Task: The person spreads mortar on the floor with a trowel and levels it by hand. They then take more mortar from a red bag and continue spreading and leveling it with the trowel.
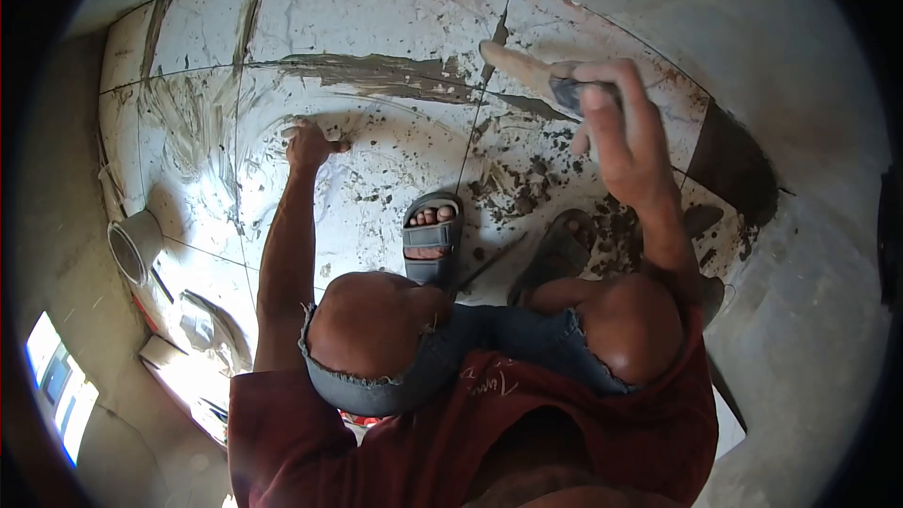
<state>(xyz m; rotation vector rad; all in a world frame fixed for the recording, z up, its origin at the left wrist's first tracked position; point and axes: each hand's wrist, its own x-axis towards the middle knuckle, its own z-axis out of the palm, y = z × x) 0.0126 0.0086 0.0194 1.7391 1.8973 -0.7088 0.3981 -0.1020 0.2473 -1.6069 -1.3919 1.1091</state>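
- Tiled floor (367, 0), smeared and littered with loose mortar (517, 193), meets a plastered wall (809, 85).
- Right hand (632, 146): fingers closed around the dark end of a wooden-handled tool (517, 64).
- Tool position: forward and left of the right hand, which is nearer; clearance above the tiles cannot be told.
- Long axis: slants from the fingers toward the far left, wooden end beyond a grey mortar strip (376, 72).
- Left hand (308, 146): on the tiles, well apart from the tool; finger opening and any grip cannot be told.
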